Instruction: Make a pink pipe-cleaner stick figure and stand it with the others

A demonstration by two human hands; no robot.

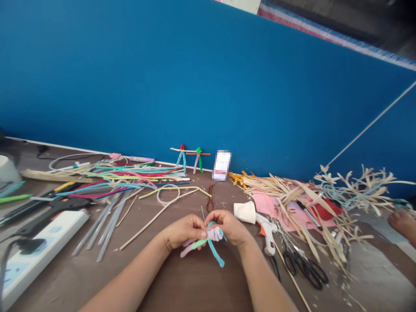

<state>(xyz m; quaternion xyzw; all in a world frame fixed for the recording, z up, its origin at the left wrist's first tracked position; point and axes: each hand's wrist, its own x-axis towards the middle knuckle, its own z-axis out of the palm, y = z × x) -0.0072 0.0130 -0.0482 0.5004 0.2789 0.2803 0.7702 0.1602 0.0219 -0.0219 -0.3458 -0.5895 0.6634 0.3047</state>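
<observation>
Close in front of me, both hands hold a small pipe-cleaner figure with a coiled lilac part and limbs in blue, green and pink. My left hand pinches it from the left, fingers closed near the green and pink limbs. From the right, my right hand closes its fingers round the coiled part and a blue piece. A thin pale strand sticks up between the fingertips. Two finished-looking pipe-cleaner figures, one with a red head and one with a green head, stand against the blue wall.
Loose pipe cleaners and clear glue sticks lie left, beside a white power strip. On the right are a white glue gun, black-handled scissors and dried strips. A phone leans on the wall.
</observation>
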